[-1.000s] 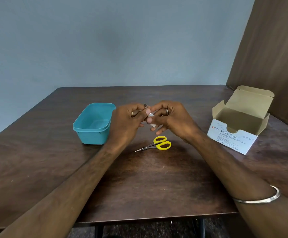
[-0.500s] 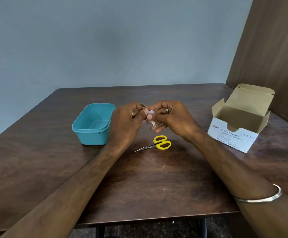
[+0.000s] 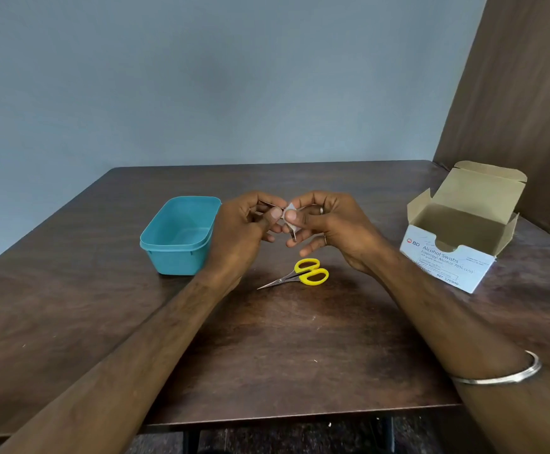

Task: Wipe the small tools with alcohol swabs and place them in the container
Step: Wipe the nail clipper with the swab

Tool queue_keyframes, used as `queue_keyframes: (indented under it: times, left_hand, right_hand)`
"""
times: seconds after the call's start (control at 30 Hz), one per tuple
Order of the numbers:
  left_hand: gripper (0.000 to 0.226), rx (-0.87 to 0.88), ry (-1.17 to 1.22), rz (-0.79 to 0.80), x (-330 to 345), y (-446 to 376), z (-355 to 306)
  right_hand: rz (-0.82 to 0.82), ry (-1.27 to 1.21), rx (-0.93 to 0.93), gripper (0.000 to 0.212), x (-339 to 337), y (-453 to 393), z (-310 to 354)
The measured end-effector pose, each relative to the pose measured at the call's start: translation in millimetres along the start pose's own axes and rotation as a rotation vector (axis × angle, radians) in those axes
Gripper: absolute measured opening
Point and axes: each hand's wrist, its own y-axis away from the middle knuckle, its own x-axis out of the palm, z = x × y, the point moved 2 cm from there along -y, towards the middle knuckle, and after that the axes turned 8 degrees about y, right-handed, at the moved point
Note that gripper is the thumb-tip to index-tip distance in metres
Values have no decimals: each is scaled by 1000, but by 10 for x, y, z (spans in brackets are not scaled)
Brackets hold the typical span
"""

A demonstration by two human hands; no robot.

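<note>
The right hand (image 3: 329, 227) pinches a white swab (image 3: 290, 213) around a thin metal tool (image 3: 272, 204) that the left hand (image 3: 247, 231) grips, above mid-table. Yellow-handled scissors (image 3: 300, 275) lie just nearer. A smooth teal container (image 3: 182, 237) sits left, an open cardboard swab box (image 3: 463, 231) right, on the dark wood table (image 3: 267, 355).

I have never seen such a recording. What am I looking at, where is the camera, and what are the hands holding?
There is no machine here: a person works with bare hands. The single camera sits on the person's head and looks down at a brown table. The left hand grips a thin metal tool; the right hand pinches a small white swab against it. On the table lie yellow-handled scissors, a teal container and an open box of alcohol swabs.
</note>
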Motion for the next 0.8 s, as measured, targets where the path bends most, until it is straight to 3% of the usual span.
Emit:
queue_keyframes:
  times: [0.57, 0.8]
  left_hand:
    - [12, 49, -42, 36, -10, -11, -9]
    - [38, -27, 144, -11, -16, -25, -27]
  right_hand:
    - [43, -65, 23, 7, -12, 18, 14]
    - [75, -124, 19, 28, 2, 27, 37]
